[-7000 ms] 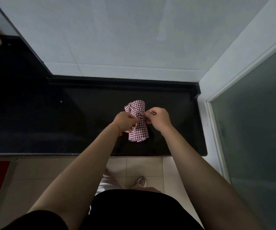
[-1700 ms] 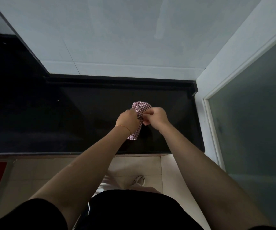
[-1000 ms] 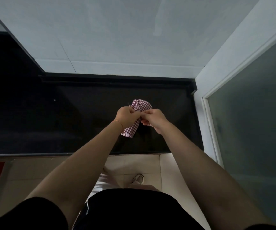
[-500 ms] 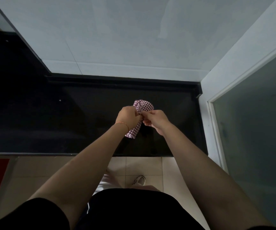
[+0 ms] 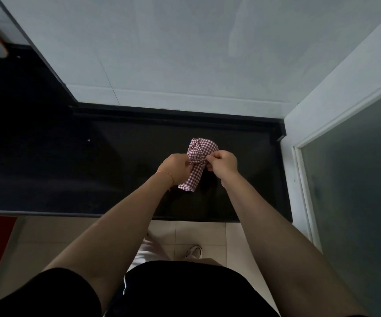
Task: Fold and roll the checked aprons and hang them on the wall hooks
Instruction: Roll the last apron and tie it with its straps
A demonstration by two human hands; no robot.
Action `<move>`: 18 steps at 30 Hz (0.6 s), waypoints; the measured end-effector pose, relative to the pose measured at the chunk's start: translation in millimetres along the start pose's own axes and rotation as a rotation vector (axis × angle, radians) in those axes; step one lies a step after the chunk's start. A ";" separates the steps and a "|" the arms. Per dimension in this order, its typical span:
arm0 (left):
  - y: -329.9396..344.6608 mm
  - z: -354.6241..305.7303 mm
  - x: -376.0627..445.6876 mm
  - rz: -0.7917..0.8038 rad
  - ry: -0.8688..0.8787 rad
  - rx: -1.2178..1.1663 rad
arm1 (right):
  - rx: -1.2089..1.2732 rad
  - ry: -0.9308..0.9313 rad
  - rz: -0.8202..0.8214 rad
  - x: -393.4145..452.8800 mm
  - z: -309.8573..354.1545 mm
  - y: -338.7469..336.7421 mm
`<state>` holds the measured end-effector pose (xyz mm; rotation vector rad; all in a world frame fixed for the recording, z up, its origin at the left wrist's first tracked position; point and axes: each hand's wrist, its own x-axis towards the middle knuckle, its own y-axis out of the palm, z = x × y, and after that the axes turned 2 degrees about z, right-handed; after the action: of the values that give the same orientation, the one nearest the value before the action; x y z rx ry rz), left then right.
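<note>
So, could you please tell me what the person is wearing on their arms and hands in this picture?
Both forearms are bare from hand to upper arm. The left hand has a thin orange-red string bracelet round its wrist. The right hand shows no ring, watch or glove. A short black sleeve covers the left upper arm; only a sliver of dark sleeve shows at the right shoulder.

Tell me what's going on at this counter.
A person stands at a black counter and works a rolled checked apron with both hands. The left hand grips the roll at its middle, and the right hand pinches it from the other side. No wall hooks are in view.
</note>
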<state>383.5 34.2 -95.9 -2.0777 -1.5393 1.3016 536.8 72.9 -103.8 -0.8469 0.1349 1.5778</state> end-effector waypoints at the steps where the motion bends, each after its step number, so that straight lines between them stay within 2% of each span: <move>1: -2.0 -0.6 1.3 0.021 -0.011 0.013 | -0.009 -0.010 0.014 0.0 0.0 0.2; 4: -16.6 -4.7 3.5 0.162 0.002 0.079 | -0.091 -0.108 0.103 -1.7 9.8 -8.9; 6: -33.1 -11.3 -0.7 0.248 0.003 -0.080 | -0.137 -0.201 0.152 -5.1 26.5 -21.4; 7: -44.1 -18.5 -2.3 0.228 0.011 -0.173 | -0.159 -0.251 0.174 -7.5 40.5 -31.3; 8: -52.5 -22.5 -2.7 0.144 0.025 -0.240 | -0.184 -0.288 0.203 -10.4 52.6 -38.8; 11: -93.0 -55.5 -7.6 -0.345 0.173 -0.239 | -0.244 -0.427 0.307 -29.4 104.9 -72.1; 12: -110.0 -70.6 -11.2 -0.424 0.274 -0.176 | -0.276 -0.475 0.340 -38.5 122.7 -83.2; 13: -129.0 -85.6 -15.0 -0.427 0.384 -0.079 | -0.296 -0.512 0.368 -48.0 140.9 -94.1; 15: -171.2 -122.6 -32.0 -0.264 0.502 0.144 | -0.262 -0.603 0.409 -73.4 182.0 -119.1; 16: -188.3 -137.4 -38.9 -0.143 0.482 0.212 | -0.221 -0.651 0.409 -85.2 199.7 -130.9; 18: -216.0 -165.7 -48.3 -0.011 0.401 0.292 | -0.179 -0.755 0.295 -107.9 236.3 -156.5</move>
<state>369.5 130.8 162.7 -1.9844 -1.1153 0.9592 569.9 146.7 188.5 -0.3229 -0.4472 2.1121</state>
